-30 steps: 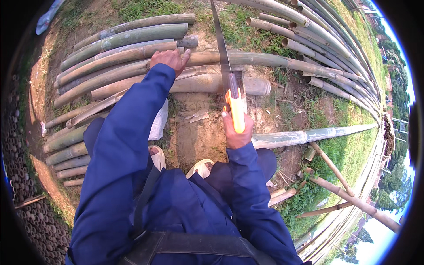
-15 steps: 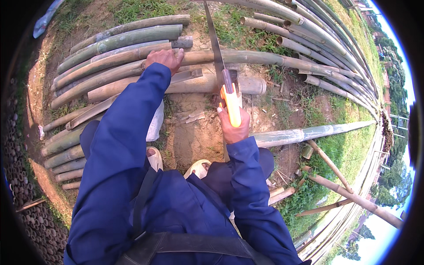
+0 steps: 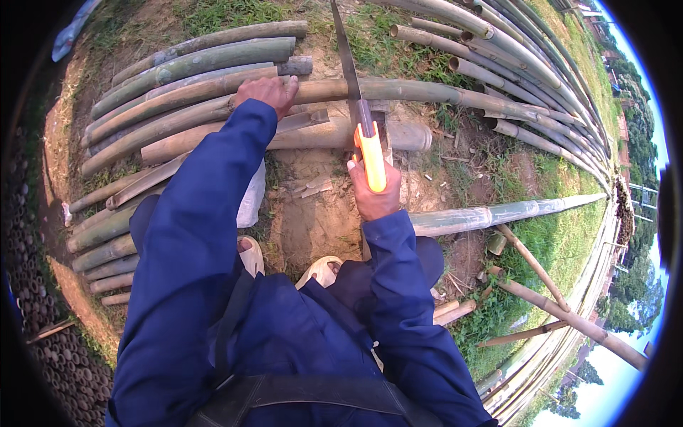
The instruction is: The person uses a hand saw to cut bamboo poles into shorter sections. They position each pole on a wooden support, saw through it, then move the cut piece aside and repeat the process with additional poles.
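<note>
My right hand point(image 3: 375, 197) is closed round the orange handle of a hand saw point(image 3: 369, 159). Its long dark blade points away from me and lies across a bamboo pole point(image 3: 416, 90) running from left to right. To the left of the blade, my left hand point(image 3: 269, 94) grips the same pole from above, fingers curled over it. Beneath the pole is a thicker bamboo length point(image 3: 324, 134) lying crosswise on the ground. Whether the blade has entered the pole cannot be made out.
Cut bamboo lengths point(image 3: 206, 62) lie side by side at the left. Long poles point(image 3: 512, 60) fan out at the far right. Another pole point(image 3: 455, 220) extends rightward beside my knee, near a bamboo prop point(image 3: 533, 267). A white sack point(image 3: 252, 196) sits by my left foot.
My right hand and the saw have slid slightly away from me along the blade's line. The left hand stays in place on the pole.
</note>
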`<state>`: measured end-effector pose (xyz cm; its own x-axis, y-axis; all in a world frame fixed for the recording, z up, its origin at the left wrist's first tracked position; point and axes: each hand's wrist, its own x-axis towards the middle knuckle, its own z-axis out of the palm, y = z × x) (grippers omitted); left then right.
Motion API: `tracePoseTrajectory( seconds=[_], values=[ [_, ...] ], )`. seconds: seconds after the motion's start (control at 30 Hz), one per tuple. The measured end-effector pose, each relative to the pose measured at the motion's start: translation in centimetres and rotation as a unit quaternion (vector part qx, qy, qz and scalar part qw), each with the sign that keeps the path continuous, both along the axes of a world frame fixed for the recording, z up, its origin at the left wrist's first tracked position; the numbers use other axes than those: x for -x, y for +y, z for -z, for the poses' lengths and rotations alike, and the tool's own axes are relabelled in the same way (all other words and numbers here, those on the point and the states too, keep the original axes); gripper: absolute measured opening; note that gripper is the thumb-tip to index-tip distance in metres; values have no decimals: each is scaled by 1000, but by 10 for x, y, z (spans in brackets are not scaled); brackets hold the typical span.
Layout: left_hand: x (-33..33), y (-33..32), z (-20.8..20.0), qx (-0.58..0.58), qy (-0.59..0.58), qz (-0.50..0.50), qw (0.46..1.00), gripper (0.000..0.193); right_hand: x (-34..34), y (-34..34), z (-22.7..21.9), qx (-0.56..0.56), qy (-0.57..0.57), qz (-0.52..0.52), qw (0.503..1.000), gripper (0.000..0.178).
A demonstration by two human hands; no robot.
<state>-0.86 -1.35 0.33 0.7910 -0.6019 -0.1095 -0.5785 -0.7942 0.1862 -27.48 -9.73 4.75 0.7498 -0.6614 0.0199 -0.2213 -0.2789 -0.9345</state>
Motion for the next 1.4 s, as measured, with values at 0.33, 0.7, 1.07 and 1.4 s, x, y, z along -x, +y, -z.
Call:
tracePoseTrajectory(
  seconds=[0.33,0.7,1.07,1.4],
  values=[
    [-3,7,6,-13,14,-16,1000,68,142,72,-23,-16,90,24,995,23],
    [-7,10,7,-7,2,-8,1000,67,133,74,-18,-55,109,27,992,30],
    [-3,0,11,23,-34,-8,999,66,-15,-17,-40,-57,45,-10,997,14],
    [-7,8,16,-7,14,-13,1000,65,129,72,-32,-45,114,36,992,34]
  ],
)
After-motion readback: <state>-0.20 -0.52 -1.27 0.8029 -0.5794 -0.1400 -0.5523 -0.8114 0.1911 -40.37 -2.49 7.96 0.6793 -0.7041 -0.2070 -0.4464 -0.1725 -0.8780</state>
